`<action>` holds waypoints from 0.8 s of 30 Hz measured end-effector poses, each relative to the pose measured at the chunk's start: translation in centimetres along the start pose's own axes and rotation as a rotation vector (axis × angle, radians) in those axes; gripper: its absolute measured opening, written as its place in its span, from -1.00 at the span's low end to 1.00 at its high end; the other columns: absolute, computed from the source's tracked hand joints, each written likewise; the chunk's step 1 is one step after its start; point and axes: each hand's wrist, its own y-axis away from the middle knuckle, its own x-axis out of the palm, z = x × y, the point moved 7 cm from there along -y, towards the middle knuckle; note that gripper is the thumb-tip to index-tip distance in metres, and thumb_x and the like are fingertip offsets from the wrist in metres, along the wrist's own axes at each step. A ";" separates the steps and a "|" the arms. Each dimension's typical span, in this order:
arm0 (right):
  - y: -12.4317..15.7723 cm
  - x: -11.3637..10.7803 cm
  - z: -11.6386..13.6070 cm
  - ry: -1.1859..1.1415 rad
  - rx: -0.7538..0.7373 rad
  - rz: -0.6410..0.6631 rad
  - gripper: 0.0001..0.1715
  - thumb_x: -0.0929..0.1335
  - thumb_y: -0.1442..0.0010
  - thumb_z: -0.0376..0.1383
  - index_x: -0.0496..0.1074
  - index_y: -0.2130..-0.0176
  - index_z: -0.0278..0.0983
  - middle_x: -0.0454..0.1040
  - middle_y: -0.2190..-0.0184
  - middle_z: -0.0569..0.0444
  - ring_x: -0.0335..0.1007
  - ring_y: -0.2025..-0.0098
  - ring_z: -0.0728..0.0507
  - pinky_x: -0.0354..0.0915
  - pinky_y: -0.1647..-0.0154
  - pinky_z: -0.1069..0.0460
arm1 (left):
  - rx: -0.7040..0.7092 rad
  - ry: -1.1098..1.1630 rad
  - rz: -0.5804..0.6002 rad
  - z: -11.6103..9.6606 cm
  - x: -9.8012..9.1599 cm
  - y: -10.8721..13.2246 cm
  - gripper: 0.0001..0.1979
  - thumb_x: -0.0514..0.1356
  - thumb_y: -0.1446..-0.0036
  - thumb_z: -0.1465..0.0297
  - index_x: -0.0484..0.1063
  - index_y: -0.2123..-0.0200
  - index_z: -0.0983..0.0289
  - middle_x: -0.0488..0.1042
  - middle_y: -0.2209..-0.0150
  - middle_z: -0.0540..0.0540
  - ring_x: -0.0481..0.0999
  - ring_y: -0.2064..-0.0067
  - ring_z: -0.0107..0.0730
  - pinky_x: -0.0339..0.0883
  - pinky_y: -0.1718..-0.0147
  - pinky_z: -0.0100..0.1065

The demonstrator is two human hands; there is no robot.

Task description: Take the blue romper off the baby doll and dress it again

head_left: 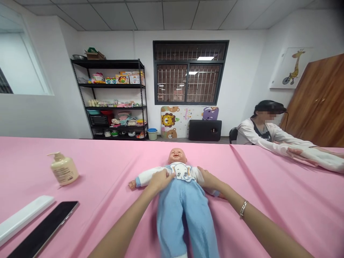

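Note:
A baby doll point(177, 155) lies on its back on the pink table cover, its head away from me. It wears a white top with an elephant face point(182, 171) and light blue trousers point(185, 204). My left hand point(160, 180) is closed on the doll's side by the sleeve, the thumb against the elephant bib. On the other side, my right hand point(207, 178) wraps the doll's upper arm and side; some of its fingers are hidden. One doll arm stretches out to the left, while the other lies partly under my right forearm.
At the left stand a beige pump bottle point(63, 168), a white flat case point(25, 216) and a black phone point(45, 229). A co-worker point(264, 125) sits at the right, hands on a white-sleeved doll limb or bundle. Black shelving point(110, 86) stands behind the pink table point(107, 154).

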 end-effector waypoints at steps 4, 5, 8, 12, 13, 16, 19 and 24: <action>0.7 0.5 -0.9 0.256 0.025 -0.100 -0.22 0.22 -0.12 -0.38 -0.13 -0.25 -0.04 0.29 0.11 -0.10 0.34 0.19 -0.18 0.12 0.25 0.02 | 0.048 0.410 -0.103 0.8 -0.2 0.2 -0.55 -0.15 -0.10 0.04 0.11 0.61 0.26 0.20 0.60 -0.02 0.20 0.50 -0.43 0.08 0.48 -0.40; 0.7 0.4 -1.0 0.287 0.030 -0.117 -0.25 0.20 -0.13 -0.40 -0.08 -0.24 -0.02 0.30 0.15 -0.08 0.33 0.20 -0.16 0.11 0.25 0.03 | 0.043 0.453 -0.139 0.9 -0.4 0.2 -0.55 -0.18 -0.11 0.04 0.09 0.59 0.26 0.17 0.59 -0.03 0.17 0.50 -0.44 0.07 0.49 -0.41; 0.4 0.0 -0.7 0.326 0.019 -0.171 -0.37 0.21 -0.13 -0.39 0.11 -0.18 -0.07 0.33 0.15 -0.10 0.27 0.12 -0.20 0.10 0.16 0.00 | 0.052 0.497 -0.136 1.3 -0.1 0.5 -0.57 -0.08 -0.08 0.04 0.10 0.60 0.27 0.12 0.60 -0.06 0.12 0.51 -0.46 0.02 0.51 -0.42; 1.7 -1.2 1.9 0.114 -0.111 -0.406 -0.58 0.18 -0.12 -0.41 0.39 0.04 -0.25 0.32 0.05 -0.10 0.13 -0.04 -0.21 0.04 -0.02 -0.04 | 0.065 0.396 -0.025 3.1 1.1 1.6 -0.58 0.00 -0.07 0.05 0.21 0.56 0.29 0.21 0.55 -0.04 0.20 0.45 -0.41 0.07 0.44 -0.41; 2.3 -1.2 2.4 -0.018 -0.139 -0.411 -0.63 0.17 -0.15 -0.38 0.42 0.11 -0.29 0.36 0.11 -0.08 0.18 0.01 -0.18 0.08 0.00 -0.03 | 0.048 0.379 -0.007 3.8 1.3 1.9 -0.57 -0.01 -0.07 0.04 0.24 0.54 0.30 0.24 0.53 -0.03 0.23 0.43 -0.39 0.08 0.43 -0.40; 3.8 0.0 3.0 -0.459 -0.193 -0.222 -0.65 0.16 -0.20 -0.18 0.41 0.29 -0.33 0.41 0.35 0.01 0.27 0.30 -0.10 0.19 0.26 0.04 | -0.008 0.389 0.048 5.8 1.4 2.5 -0.52 -0.03 -0.06 -0.01 0.29 0.54 0.30 0.31 0.51 0.01 0.26 0.41 -0.34 0.13 0.41 -0.38; 5.1 1.2 2.2 -0.707 -0.176 0.033 -0.52 0.21 -0.12 0.04 0.30 0.49 -0.32 0.31 0.51 0.10 0.18 0.45 -0.03 0.15 0.41 0.09 | -0.015 0.452 0.077 6.6 1.3 2.7 -0.53 0.02 -0.01 -0.02 0.32 0.53 0.30 0.33 0.50 0.03 0.28 0.39 -0.33 0.16 0.39 -0.38; 4.3 2.1 -0.9 -0.940 -0.083 0.035 -0.47 0.25 -0.03 0.11 0.25 0.51 -0.31 0.29 0.52 0.10 0.21 0.42 -0.04 0.20 0.34 0.06 | 0.007 0.495 0.116 7.1 1.5 2.7 -0.56 0.05 -0.03 0.02 0.25 0.58 0.30 0.26 0.54 -0.01 0.22 0.45 -0.40 0.11 0.45 -0.41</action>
